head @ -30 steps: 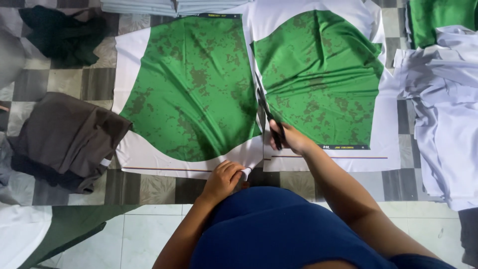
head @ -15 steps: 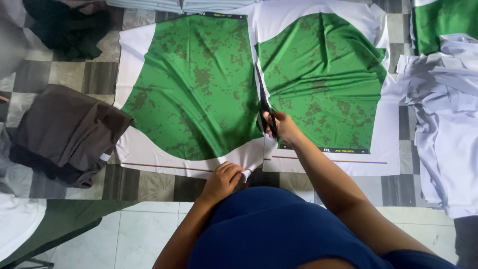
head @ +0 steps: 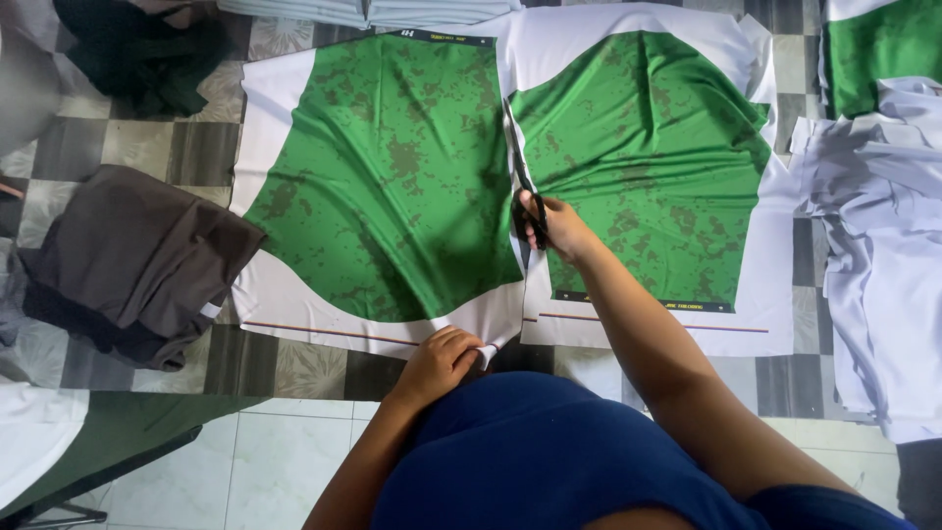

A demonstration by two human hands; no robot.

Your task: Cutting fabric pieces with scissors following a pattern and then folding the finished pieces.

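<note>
Nearest the body, the left hand (head: 439, 363) was closed on the cut near edge of the printed fabric sheet (head: 392, 186), pinching its white border. Farther out, the right hand (head: 557, 228) gripped black scissors (head: 530, 218), blades in the white strip between two green panels. The sheet lay flat on the checkered tile floor (head: 147, 147). It looked thin, light and limp, likely to shift, so it seemed best held taut at the edge beside the cut. A dark folded garment (head: 128, 260) lay left, pale cloth (head: 883, 245) right.
</note>
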